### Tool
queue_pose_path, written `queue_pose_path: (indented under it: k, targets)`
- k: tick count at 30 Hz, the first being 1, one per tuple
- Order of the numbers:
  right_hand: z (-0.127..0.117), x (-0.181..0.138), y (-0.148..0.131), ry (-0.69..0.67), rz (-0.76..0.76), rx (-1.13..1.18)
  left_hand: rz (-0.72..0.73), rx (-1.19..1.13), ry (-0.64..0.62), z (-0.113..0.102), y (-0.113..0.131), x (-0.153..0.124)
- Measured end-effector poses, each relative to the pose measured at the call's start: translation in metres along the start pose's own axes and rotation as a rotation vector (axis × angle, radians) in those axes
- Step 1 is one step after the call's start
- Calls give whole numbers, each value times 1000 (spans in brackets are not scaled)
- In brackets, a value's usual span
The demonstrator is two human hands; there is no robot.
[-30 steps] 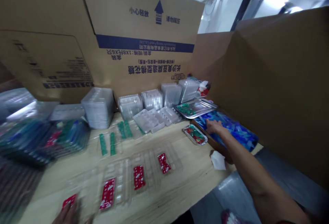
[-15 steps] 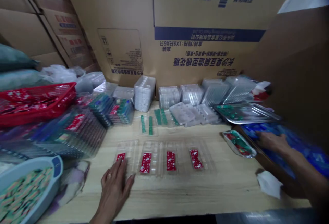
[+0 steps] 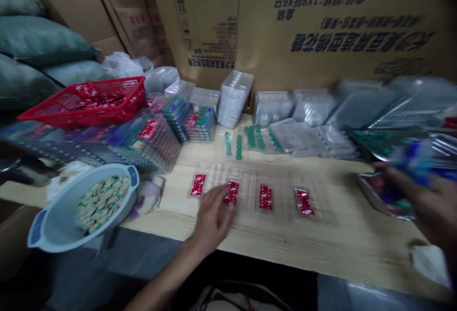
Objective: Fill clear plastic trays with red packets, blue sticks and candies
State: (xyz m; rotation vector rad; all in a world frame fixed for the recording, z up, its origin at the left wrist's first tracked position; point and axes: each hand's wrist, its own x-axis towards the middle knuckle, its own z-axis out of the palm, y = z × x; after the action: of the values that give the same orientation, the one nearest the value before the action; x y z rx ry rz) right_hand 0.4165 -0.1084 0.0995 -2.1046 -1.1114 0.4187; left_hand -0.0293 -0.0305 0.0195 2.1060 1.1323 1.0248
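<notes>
My left hand (image 3: 214, 218) hovers with fingers apart over a clear plastic tray (image 3: 250, 178), its fingertips at a red strip (image 3: 231, 192). Other red strips (image 3: 265, 197) lie in a row on the clear trays. My right hand (image 3: 423, 197), blurred at the right edge, seems closed on blue pieces (image 3: 416, 156). It is just above a small foil tray (image 3: 374, 194) of red and green pieces. Beyond, a metal tray (image 3: 389, 140) holds green pieces. Green strips (image 3: 238, 147) lie behind the red row.
The wooden table (image 3: 357, 249) holds stacked clear trays (image 3: 233, 99) along its back, with cardboard boxes (image 3: 214, 25) behind. A white cloth (image 3: 430, 263) lies front right. At left are a pale blue basin (image 3: 46, 220) of patterned pieces and a red basket (image 3: 107, 90).
The view has swung down and left. My left hand has moved up the table onto the red strips. My right hand has risen from the blue heap with blue pieces.
</notes>
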Motion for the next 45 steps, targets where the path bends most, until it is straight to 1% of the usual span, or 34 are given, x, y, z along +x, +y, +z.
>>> queue_pose_path:
  k: [1, 3, 4, 5, 6, 7, 8, 10, 12, 15, 16, 18, 20, 21, 22, 23, 25, 27, 28, 30, 32, 33, 34, 36, 38, 39, 41, 43, 45]
  targets:
    - [31, -10, -20, -72, 21, 127, -98, -196, -51, 8, 14, 5]
    - [96, -37, -62, -383, 30, 284, -318, -507, -116, 26, 34, 16]
    - [126, -51, -80, -549, 16, 311, -400, -618, -124, 35, 40, 22]
    - [152, -65, -97, -652, -6, 306, -469, -723, -127, 41, 42, 28]
    - [174, -76, -111, -715, -50, 319, -521, -815, -117, 46, 41, 33]
    - [192, -86, -122, -731, -88, 341, -563, -897, -102, 49, 39, 37]
    - [206, -93, -130, -733, -115, 365, -599, -964, -82, 48, 35, 40]
    - [222, -101, -140, -727, -129, 416, -639, -1030, -46, 41, 26, 43]
    - [228, -104, -145, -751, -103, 444, -633, -1024, -57, 29, 19, 43]
    - [230, -104, -150, -795, -43, 521, -615, -999, -146, 10, 9, 46]
    - [228, -103, -151, -798, -15, 571, -612, -976, -147, 4, 4, 48]
    - [224, -101, -152, -748, 33, 667, -588, -870, -69, -5, -8, 57]
    - [218, -96, -149, -632, 71, 704, -540, -629, 69, -11, -24, 68]
    - [214, -92, -146, -567, 92, 697, -517, -465, 114, -13, -32, 74]
    - [210, -89, -142, -502, 113, 682, -495, -295, 131, -14, -40, 80]
    - [207, -86, -137, -447, 134, 662, -475, -136, 123, -15, -47, 85]
    - [200, -81, -123, -387, 160, 615, -439, 99, 51, -14, -57, 92]
    - [195, -78, -110, -366, 154, 565, -401, 204, -21, -13, -61, 92]
    - [193, -78, -103, -366, 141, 542, -376, 229, -24, -12, -62, 90]
    - [191, -79, -94, -352, 109, 511, -303, 246, 38, -11, -59, 82]
    - [190, -81, -92, -351, 70, 491, -192, 252, 113, -8, -53, 71]
    - [191, -82, -93, -357, 55, 477, -129, 271, 119, -5, -50, 65]
    - [192, -82, -96, -360, 46, 455, -69, 303, 90, -3, -46, 59]
    - [196, -82, -104, -379, 36, 393, 25, 389, -47, 4, -39, 49]
    - [201, -80, -113, -391, 39, 333, 54, 467, -161, 11, -35, 42]
    - [204, -80, -118, -397, 38, 303, 51, 487, -183, 15, -33, 39]
    - [208, -78, -123, -393, 24, 228, 52, 493, -168, 21, -30, 35]
    - [211, -78, -124, -372, -9, 125, 99, 461, -144, 27, -27, 34]
    - [211, -77, -121, -352, -63, 64, 164, 426, -173, 30, -23, 34]
